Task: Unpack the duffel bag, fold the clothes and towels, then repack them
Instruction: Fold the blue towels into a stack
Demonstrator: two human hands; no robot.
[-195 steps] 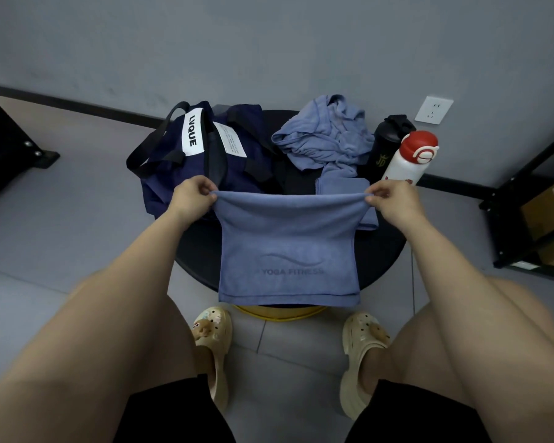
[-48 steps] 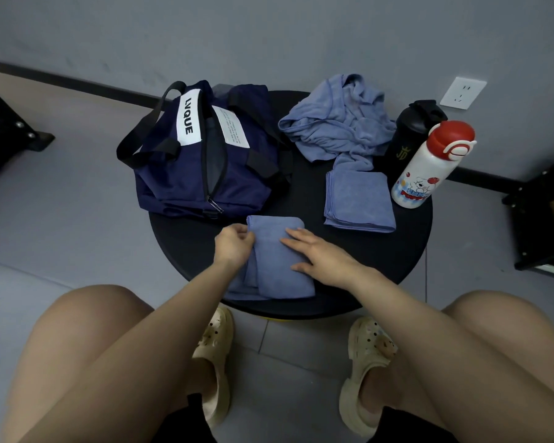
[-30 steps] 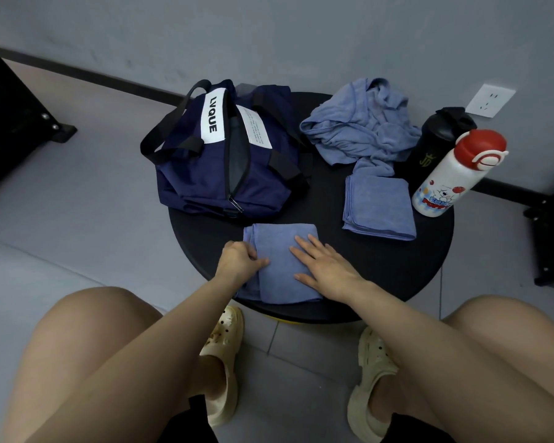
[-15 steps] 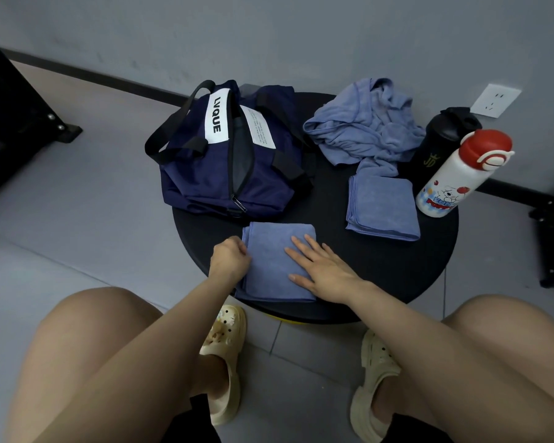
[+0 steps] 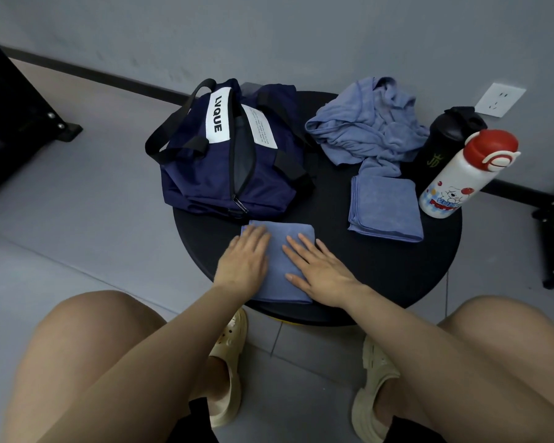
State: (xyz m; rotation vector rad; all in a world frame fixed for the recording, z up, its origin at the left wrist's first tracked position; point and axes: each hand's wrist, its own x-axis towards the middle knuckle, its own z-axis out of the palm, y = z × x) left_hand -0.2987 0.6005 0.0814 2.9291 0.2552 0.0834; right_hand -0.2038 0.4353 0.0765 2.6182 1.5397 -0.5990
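- A seated person's left hand (image 5: 243, 260) and right hand (image 5: 320, 273) lie flat on a folded blue towel (image 5: 279, 266) at the near edge of a round black table (image 5: 397, 266), fingers straight and slightly spread, nothing pinched. The flat palms look meant to press the fold down and smooth it.
- The towel under the hands sits just in front of the navy duffel bag (image 5: 234, 155), its far edge close to the bag's zip pull; whether the two touch cannot be told.
- The bag stands at the table's far left, zip open along the top and handles slack (an easy mouth for repacking, by the look of it).
- A second folded towel (image 5: 386, 212) lies apart to the right, squared off and set out of the working space, probably as finished work.
- Behind it, a crumpled blue garment (image 5: 365, 123) sits unfolded, one end trailing onto the folded towel; this appears to be the next piece to fold.
- A white bottle with a red cap (image 5: 461, 177) and a black bottle (image 5: 442, 145) stand together at the far right edge, upright and clear of the folding area.
- Judged from the layout, unpacking is done, folding is partly through, and repacking has not begun.
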